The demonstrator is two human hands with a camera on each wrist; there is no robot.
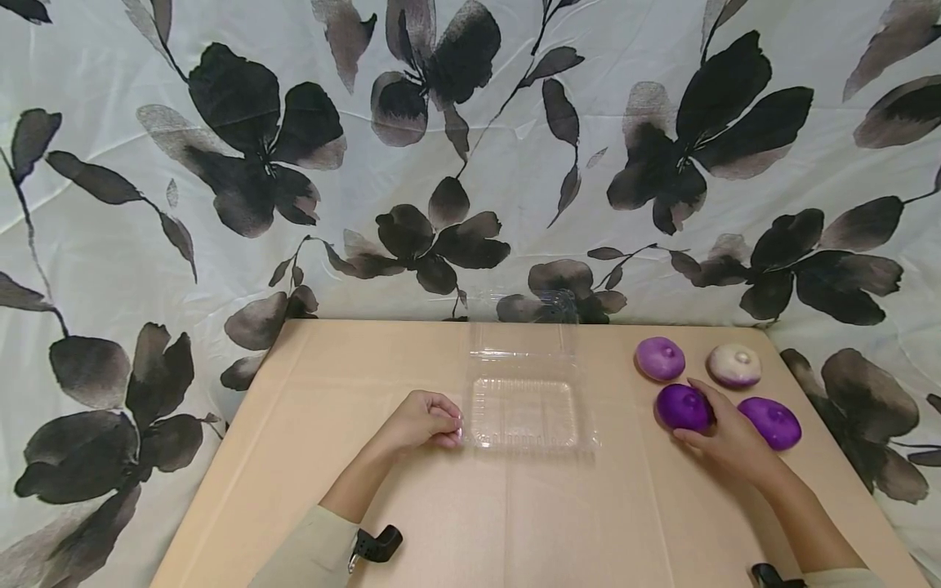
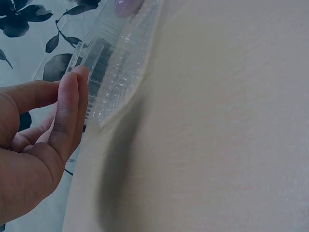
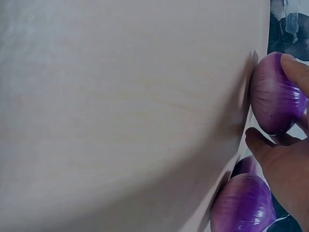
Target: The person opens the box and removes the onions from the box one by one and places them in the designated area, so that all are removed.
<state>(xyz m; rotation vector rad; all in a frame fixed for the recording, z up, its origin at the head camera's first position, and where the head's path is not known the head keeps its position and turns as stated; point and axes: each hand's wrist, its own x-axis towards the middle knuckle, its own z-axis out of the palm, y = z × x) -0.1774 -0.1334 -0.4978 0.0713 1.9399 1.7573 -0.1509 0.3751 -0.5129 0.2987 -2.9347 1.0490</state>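
Note:
A clear plastic clamshell box (image 1: 525, 447) lies opened on the table, its lid tipped back toward the cloth. My left hand (image 1: 426, 420) pinches the left rim of the box between thumb and fingers, as the left wrist view also shows. On the right, my right hand (image 1: 735, 437) has its thumb and fingers curved round a dark purple onion (image 1: 680, 407), which sits at table height. Close behind that hand is another purple onion (image 1: 770, 423). A lighter purple onion (image 1: 660, 358) and a whitish onion (image 1: 733, 365) lie farther back.
The tan table (image 1: 412, 523) ends at the back against a hanging white cloth (image 1: 544, 180) with dark flowers. Its right edge runs just past the onions. Black wrist devices, one a strap mount (image 1: 378, 544), sit by both sleeves.

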